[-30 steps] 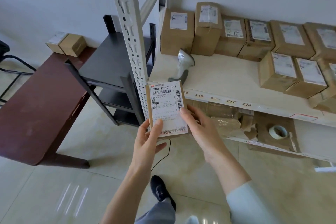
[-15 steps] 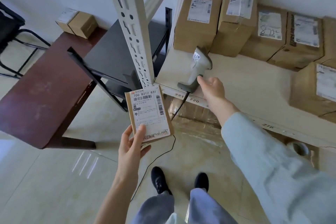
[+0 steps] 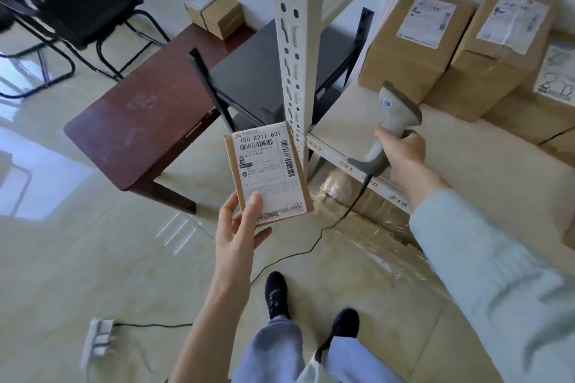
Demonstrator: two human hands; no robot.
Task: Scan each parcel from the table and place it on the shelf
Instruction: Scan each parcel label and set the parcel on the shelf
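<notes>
A flat parcel (image 3: 268,172), label up, is held by the left hand (image 3: 237,228) above the floor. A scanner (image 3: 385,130) is gripped by the right hand (image 3: 404,151) at the shelf (image 3: 441,146) edge, boxes (image 3: 413,50) stacked behind.

The right hand (image 3: 403,152), open beside it before, now grips the scanner (image 3: 387,127) handle.

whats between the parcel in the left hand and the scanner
In the head view, the white shelf post and the shelf's front corner lie between the parcel and the scanner. Neither touches the post.
</notes>
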